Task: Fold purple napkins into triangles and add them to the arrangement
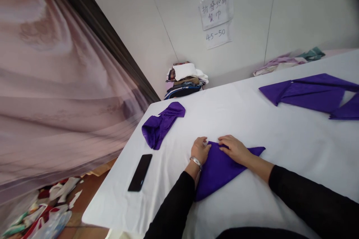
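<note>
Clock bearings from the purple cloth (218, 170), twelve being straight ahead of the worker. That cloth lies on the white table (241, 108) at the near side, flat, roughly a triangle, one point trailing out to two o'clock past the right wrist.

Left hand (199, 150): at the cloth's eleven, fingers bent, thumb and fingertips at the top corner. Right hand (235, 149): at one, thumb a little apart from the fingers, tips on the upper edge. I cannot tell whether either pinches the fabric. Silver bracelet (196, 161) on the left wrist; black sleeves (305, 192) on both arms.

Containers: a clear plastic bag (53, 224) at eight, on the floor against a mixed heap of cloths (42, 211); its contents are too blurred to tell.

Writing: two papers on the wall at twelve. Upper sheet (217, 9), handwritten: "折叠织物 餐巾". Lower sheet (219, 36): "45-50".

Also on the table: dark phone (140, 172) at nine; crumpled purple piece (162, 125) at ten; long purple piece (311, 95) at two. Beyond the far edge, a clothes stack (185, 80) at eleven. Pink curtain (64, 82) hangs at ten.
</note>
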`<state>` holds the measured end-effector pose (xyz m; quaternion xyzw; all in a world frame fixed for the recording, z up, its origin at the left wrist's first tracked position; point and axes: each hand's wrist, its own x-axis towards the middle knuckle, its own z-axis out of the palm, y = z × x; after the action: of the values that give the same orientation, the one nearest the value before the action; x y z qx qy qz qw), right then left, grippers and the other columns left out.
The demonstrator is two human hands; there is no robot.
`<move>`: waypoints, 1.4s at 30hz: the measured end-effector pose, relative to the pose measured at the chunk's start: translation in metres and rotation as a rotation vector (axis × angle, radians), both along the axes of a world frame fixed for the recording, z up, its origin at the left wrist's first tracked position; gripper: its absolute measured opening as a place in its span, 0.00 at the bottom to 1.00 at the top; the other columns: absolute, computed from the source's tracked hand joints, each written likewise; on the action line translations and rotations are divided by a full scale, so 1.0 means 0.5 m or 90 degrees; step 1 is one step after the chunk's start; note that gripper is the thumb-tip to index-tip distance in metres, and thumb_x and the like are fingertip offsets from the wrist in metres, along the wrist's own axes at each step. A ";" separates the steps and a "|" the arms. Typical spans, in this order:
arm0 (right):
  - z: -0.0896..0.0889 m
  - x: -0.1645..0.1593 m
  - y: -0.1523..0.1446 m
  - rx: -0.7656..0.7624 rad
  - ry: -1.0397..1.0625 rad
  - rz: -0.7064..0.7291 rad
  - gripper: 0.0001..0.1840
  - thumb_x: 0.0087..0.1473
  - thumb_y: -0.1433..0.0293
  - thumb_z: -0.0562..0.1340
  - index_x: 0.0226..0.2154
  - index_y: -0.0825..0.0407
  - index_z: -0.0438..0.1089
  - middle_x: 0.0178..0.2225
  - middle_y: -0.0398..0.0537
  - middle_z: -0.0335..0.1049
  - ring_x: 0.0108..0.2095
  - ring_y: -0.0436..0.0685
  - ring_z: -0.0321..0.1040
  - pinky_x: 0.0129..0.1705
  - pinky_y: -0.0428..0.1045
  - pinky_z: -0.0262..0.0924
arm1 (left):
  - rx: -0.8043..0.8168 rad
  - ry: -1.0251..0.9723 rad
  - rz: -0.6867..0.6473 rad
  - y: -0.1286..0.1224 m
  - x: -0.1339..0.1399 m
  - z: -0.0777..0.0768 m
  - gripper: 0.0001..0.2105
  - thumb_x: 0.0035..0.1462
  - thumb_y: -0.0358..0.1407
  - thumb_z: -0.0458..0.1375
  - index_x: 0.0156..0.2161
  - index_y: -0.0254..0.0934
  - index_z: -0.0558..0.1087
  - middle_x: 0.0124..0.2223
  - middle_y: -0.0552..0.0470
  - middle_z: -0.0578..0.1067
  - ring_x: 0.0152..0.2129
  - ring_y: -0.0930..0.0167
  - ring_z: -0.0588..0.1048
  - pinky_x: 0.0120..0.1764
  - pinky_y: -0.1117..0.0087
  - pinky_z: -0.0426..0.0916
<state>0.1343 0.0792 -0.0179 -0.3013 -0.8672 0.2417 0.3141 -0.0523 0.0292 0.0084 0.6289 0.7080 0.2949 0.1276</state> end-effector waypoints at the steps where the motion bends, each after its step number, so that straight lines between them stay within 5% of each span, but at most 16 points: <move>1: 0.000 0.000 -0.001 -0.001 0.001 -0.001 0.07 0.51 0.73 0.58 0.35 0.52 0.70 0.43 0.51 0.69 0.46 0.58 0.61 0.48 0.56 0.58 | 0.007 0.006 0.003 -0.007 0.000 0.007 0.13 0.49 0.29 0.57 0.42 0.36 0.69 0.37 0.51 0.72 0.31 0.71 0.70 0.38 0.66 0.68; 6: 0.004 -0.006 -0.003 -0.008 0.011 -0.013 0.07 0.50 0.74 0.59 0.34 0.52 0.70 0.42 0.50 0.69 0.45 0.58 0.62 0.48 0.55 0.58 | 0.065 0.098 -0.131 -0.083 0.042 0.029 0.16 0.55 0.36 0.52 0.49 0.37 0.65 0.50 0.46 0.69 0.49 0.65 0.66 0.52 0.57 0.62; 10: 0.015 -0.009 -0.003 0.006 0.024 -0.030 0.08 0.51 0.74 0.58 0.36 0.51 0.69 0.42 0.49 0.70 0.45 0.57 0.62 0.48 0.55 0.58 | -0.030 0.228 -0.235 -0.134 0.085 0.006 0.30 0.56 0.48 0.49 0.59 0.31 0.54 0.61 0.39 0.56 0.59 0.59 0.52 0.56 0.50 0.53; 18: 0.064 -0.012 -0.057 0.119 -0.022 -0.013 0.15 0.57 0.68 0.53 0.47 0.50 0.66 0.51 0.50 0.64 0.54 0.58 0.54 0.54 0.58 0.49 | -0.065 0.306 -0.233 -0.129 0.082 -0.035 0.33 0.57 0.51 0.44 0.61 0.29 0.51 0.61 0.39 0.56 0.60 0.59 0.48 0.57 0.50 0.50; 28: 0.005 0.122 0.016 0.069 -0.268 -0.198 0.25 0.60 0.60 0.44 0.57 0.51 0.55 0.58 0.54 0.54 0.59 0.62 0.47 0.57 0.62 0.41 | -0.072 0.331 -0.235 -0.129 0.080 -0.031 0.33 0.58 0.51 0.41 0.61 0.28 0.49 0.63 0.40 0.49 0.61 0.60 0.44 0.58 0.53 0.48; 38: 0.040 0.236 0.051 0.035 -0.270 -0.282 0.25 0.60 0.59 0.43 0.52 0.52 0.62 0.55 0.54 0.59 0.57 0.62 0.51 0.55 0.61 0.47 | -0.088 0.336 -0.229 -0.124 0.085 -0.029 0.34 0.58 0.53 0.38 0.61 0.27 0.50 0.63 0.41 0.49 0.61 0.60 0.44 0.59 0.53 0.47; 42: 0.066 0.200 0.004 -0.006 -0.221 -0.176 0.24 0.58 0.57 0.47 0.51 0.52 0.62 0.50 0.53 0.65 0.51 0.59 0.59 0.51 0.54 0.54 | -0.104 0.330 -0.228 -0.129 0.092 -0.021 0.35 0.58 0.54 0.37 0.61 0.27 0.50 0.64 0.40 0.48 0.61 0.60 0.44 0.59 0.53 0.46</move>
<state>0.2343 0.0811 0.0149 -0.4559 -0.8577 0.1446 0.1886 -0.0065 -0.0354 -0.0019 0.7853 0.6164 0.0402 0.0426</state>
